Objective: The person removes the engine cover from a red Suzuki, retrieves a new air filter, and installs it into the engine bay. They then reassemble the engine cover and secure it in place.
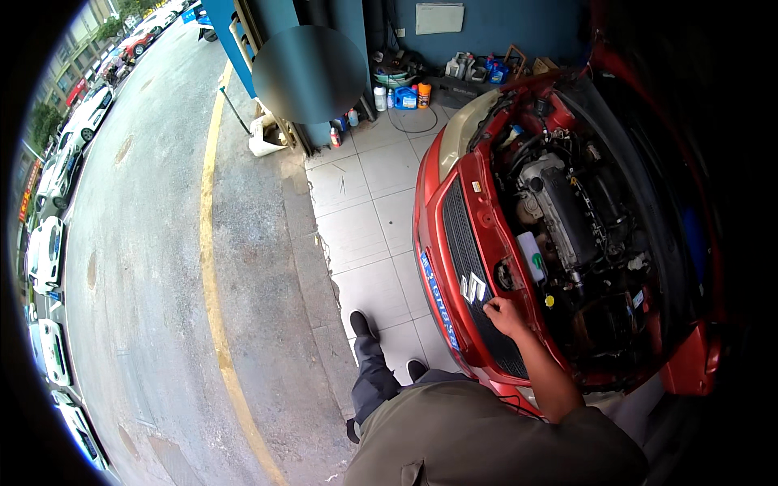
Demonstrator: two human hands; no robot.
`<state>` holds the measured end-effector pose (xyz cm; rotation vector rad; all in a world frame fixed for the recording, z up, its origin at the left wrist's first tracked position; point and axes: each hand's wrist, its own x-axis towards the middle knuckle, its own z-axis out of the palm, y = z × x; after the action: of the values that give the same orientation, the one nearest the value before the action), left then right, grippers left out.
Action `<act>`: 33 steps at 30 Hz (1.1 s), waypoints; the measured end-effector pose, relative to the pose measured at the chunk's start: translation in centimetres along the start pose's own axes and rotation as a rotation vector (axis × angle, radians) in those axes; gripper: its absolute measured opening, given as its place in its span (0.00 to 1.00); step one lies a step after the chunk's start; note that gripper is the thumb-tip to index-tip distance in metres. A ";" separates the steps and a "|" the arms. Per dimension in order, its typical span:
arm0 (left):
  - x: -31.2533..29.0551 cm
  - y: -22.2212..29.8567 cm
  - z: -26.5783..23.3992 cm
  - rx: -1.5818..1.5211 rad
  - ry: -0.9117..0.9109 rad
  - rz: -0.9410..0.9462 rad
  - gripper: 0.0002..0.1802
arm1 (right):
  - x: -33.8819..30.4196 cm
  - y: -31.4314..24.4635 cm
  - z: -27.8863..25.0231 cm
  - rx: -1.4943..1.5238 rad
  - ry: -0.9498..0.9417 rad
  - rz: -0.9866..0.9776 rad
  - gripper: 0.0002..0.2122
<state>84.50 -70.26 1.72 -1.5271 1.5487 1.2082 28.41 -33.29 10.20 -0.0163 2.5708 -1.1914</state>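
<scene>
My right hand [501,314] reaches out over the front of a red car [429,235]. Its fingers are curled closed, and whatever they may hold is hidden. It is just beside the silver emblem [473,287] on the black grille [463,235], at the front edge of the engine bay. Whether the hand touches the car body or hovers above it, I cannot tell. Under the raised hood the engine [559,211] lies uncovered, with a white fluid tank [531,256] and a yellow cap [549,301] near its front. My left hand is out of view.
Bottles and jugs, among them a blue jug [405,98] and an orange bottle [424,95], stand by the far wall. A white container [266,136] sits beside the doorway post. To the left, a yellow line [212,243] runs along the road, with parked cars [49,251] beyond.
</scene>
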 end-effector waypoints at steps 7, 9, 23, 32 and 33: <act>14.8 17.9 -18.2 0.017 0.095 -0.136 0.15 | 6.6 -2.7 2.5 -0.213 0.144 0.099 0.10; 19.2 27.1 -25.9 0.103 0.206 0.028 0.18 | 9.4 -4.2 2.4 -0.032 0.131 0.149 0.10; 24.7 82.1 -33.6 0.375 0.309 0.728 0.21 | 33.7 -1.6 -0.2 0.121 0.416 0.347 0.10; 28.0 82.3 -24.3 0.563 -0.023 0.159 0.20 | 52.7 -13.8 -12.2 0.426 0.520 0.417 0.09; 29.5 83.7 -23.9 0.616 -0.054 0.164 0.19 | 53.8 -13.6 -13.3 0.420 0.527 0.431 0.10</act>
<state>2.68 -111.96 -2.19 -0.9719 1.8149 0.7369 -28.18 -39.70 13.91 1.0081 2.4551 -1.6811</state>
